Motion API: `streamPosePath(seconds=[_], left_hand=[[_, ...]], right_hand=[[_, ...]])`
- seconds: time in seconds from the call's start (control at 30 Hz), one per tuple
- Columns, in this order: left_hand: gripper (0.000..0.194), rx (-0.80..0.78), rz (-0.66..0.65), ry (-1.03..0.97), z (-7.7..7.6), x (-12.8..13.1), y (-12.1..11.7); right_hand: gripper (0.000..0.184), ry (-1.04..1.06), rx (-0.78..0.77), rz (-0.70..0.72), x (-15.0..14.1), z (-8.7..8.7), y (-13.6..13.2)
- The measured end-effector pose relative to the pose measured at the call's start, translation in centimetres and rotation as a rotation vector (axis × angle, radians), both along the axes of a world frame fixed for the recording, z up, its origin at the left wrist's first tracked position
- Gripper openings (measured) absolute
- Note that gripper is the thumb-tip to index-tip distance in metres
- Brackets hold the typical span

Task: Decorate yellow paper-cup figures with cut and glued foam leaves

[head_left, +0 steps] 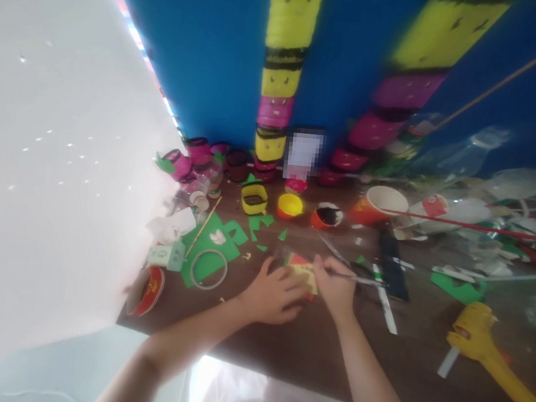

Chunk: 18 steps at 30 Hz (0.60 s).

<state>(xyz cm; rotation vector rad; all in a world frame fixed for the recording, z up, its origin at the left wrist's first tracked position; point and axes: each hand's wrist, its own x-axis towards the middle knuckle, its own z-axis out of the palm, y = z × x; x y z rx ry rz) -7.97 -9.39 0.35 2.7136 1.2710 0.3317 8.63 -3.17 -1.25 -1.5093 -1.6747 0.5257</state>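
My left hand lies over the near side of a small yellow-painted piece with red edges. Its fingers are spread and flat on the piece, hiding part of it. In my right hand is a slim paintbrush, its handle pointing right and its front end at the yellow surface. The brush tip is too blurred to make out. Behind my hands stand a cup of yellow paint and a cup of dark paint.
Green paper and a clear ring lie left, beside a red bowl. A yellow glue gun rests at right. A large paper cup and plastic bottles crowd the back right. Painted stacks rise against the blue wall.
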Motion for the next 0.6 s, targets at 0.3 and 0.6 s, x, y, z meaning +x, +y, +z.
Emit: streamPosePath(seconds=[0.3, 0.6], left_hand=[[0.039, -0.018, 0.002, -0.015, 0.05, 0.02, 0.04], [0.041, -0.011, 0.002, -0.009, 0.0, 0.02, 0.0]], right_hand=[[0.041, 0.0, 0.009, -0.002, -0.06, 0.07, 0.05], [0.041, 0.001, -0.003, -0.014, -0.07, 0.14, 0.02]])
